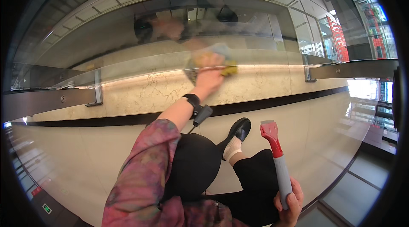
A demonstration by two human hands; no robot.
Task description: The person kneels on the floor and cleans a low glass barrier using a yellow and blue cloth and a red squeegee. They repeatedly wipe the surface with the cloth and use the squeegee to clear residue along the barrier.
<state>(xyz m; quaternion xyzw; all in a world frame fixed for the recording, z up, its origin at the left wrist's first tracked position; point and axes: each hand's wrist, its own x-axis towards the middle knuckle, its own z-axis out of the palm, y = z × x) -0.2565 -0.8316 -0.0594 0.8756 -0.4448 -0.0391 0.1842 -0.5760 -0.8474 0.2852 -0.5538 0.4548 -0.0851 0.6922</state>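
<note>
My left hand (208,78) reaches forward and presses a bunched cloth (229,69), yellow and greyish, against the lower part of a clear glass panel (143,56). Hand and cloth are blurred, and the fingers are partly hard to make out. A black band (193,100) with a small device circles that wrist. Low on the right, my right hand (293,200) grips the grey handle of a scraper (278,156). Its red head and flat blade point up and forward, away from the glass.
Metal rails with clamps flank the glass on the left (64,97) and right (348,70). Beneath runs a marble ledge (255,80) with a black strip (255,104) along its front. My black shoe (241,129) stands on pale floor tiles (127,160). Reflections show in the glass.
</note>
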